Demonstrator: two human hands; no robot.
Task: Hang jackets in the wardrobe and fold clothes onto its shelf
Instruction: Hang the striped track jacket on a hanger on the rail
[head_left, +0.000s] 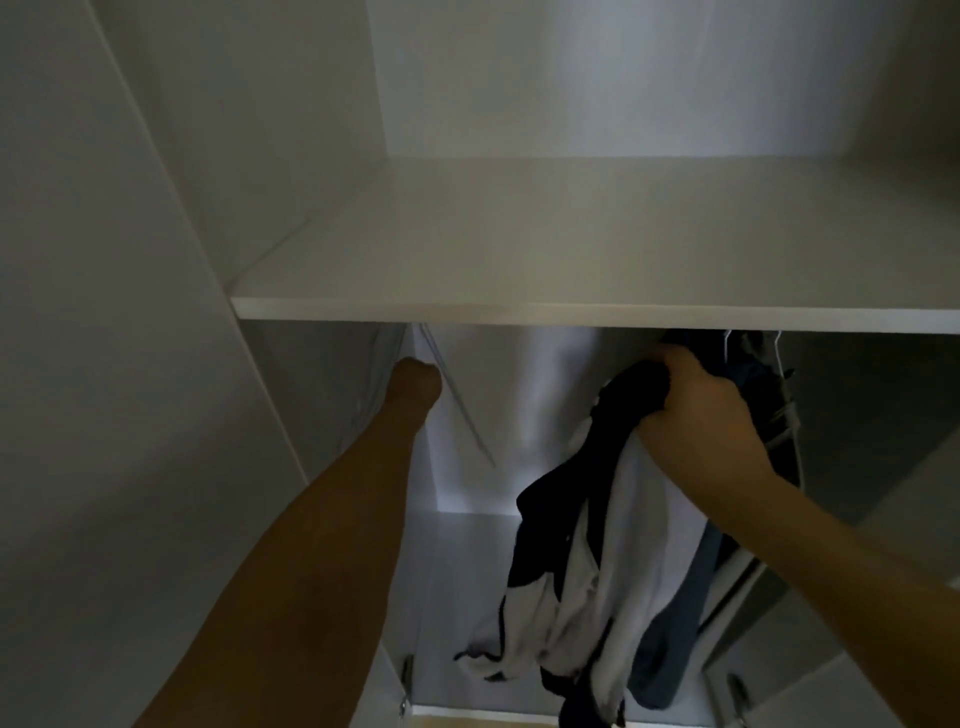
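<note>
I look into a white wardrobe with a bare shelf (571, 244) across the middle. Below the shelf my right hand (701, 415) grips the dark collar of a black and white jacket (587, 582), which hangs down limp from my fist. My left hand (415, 387) reaches in at the left with its fingers curled, at the top of a thin wire hanger (462, 410) next to a pale grey garment (337, 395). The fingertips are hidden behind the knuckles. The rail is out of sight under the shelf.
Dark blue and grey clothes (769, 405) hang on hangers just right of my right hand. The wardrobe's left side panel (130, 364) stands close to my left arm. Door hinges (405, 675) show at the bottom edge.
</note>
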